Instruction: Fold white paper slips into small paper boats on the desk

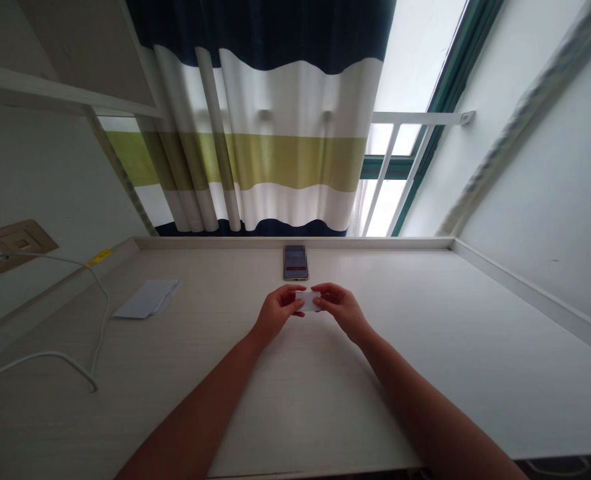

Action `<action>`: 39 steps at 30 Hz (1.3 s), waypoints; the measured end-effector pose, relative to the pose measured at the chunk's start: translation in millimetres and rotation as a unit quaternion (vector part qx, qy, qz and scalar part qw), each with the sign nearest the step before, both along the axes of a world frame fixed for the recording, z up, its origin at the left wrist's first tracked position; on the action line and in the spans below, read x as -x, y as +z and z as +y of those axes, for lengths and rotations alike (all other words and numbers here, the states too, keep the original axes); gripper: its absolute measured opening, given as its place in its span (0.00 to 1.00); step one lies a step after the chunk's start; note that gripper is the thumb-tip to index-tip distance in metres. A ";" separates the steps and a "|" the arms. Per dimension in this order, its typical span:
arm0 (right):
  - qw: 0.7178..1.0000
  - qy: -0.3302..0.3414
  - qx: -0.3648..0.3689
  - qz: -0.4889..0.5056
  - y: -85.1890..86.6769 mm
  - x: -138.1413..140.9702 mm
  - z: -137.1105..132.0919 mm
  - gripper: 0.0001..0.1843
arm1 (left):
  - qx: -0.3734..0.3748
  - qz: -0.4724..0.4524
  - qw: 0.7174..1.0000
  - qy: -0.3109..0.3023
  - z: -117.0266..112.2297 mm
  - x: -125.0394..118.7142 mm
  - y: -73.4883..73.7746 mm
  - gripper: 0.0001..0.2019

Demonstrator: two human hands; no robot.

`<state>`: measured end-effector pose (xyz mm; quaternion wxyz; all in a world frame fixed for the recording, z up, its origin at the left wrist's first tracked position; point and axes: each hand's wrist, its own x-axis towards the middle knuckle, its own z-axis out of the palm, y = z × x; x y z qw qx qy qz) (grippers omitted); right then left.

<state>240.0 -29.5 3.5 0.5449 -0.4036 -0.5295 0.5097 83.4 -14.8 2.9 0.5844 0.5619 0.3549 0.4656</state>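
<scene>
Fingers (290, 291) of both hands were closed in a pinch as I watched the feed: the left hand (275, 311) gripped the left end of a small white card (308, 301) between thumb and forefinger, and the right hand (343, 311) gripped the right end the same way. The card looked thin, flat and rectangular, with a matte surface; I could not tell whether it was paper or plastic. It was held just above the tabletop (425, 347), near the middle of the width and closer to the far edge than to the near one. The tabletop was pale laminate with a faint wood grain and a raised lip along its far and right edges. Just beyond the card, by the far edge, lay a dark, glossy phone (296, 262), flat, with rounded corners. Toward the far left corner lay a few white paper sheets (146, 298), loosely stacked. A smooth white cable (101, 313) curved across the left side. Behind the far edge hung a pleated curtain (275, 160) striped navy, white and olive.
</scene>
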 end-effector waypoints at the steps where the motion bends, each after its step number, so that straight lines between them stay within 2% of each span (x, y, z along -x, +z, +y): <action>1: 1.000 -0.003 0.000 -0.004 0.3 0.1 -0.1 0.12 | -0.003 0.001 1.000 -0.002 0.3 0.2 -0.5 0.17; 8: 0.999 -0.015 -0.011 -0.027 0.6 0.9 -0.9 0.13 | -0.019 0.008 1.000 -0.003 1.9 1.0 -3.8 0.17; 15: 0.999 -0.023 -0.018 -0.041 -1.1 2.9 0.1 0.13 | -0.001 0.014 1.000 0.005 2.1 -0.2 -5.0 0.18; 21: 0.999 -0.014 -0.014 -0.029 -5.5 5.7 0.8 0.15 | 0.009 0.024 0.999 0.026 6.6 -0.4 -11.9 0.14; 29: 0.994 -0.057 0.092 0.014 2.8 9.1 -3.0 0.14 | 0.007 0.019 0.999 0.042 3.6 -2.8 -5.1 0.11; 35: 0.994 -0.062 0.083 0.024 2.2 9.6 -1.9 0.13 | 0.008 0.022 0.999 0.049 2.5 -3.5 -2.4 0.10; 39: 0.997 -0.062 0.051 0.002 -2.2 8.6 0.2 0.12 | 0.022 0.021 0.999 0.044 2.0 -3.5 -1.3 0.10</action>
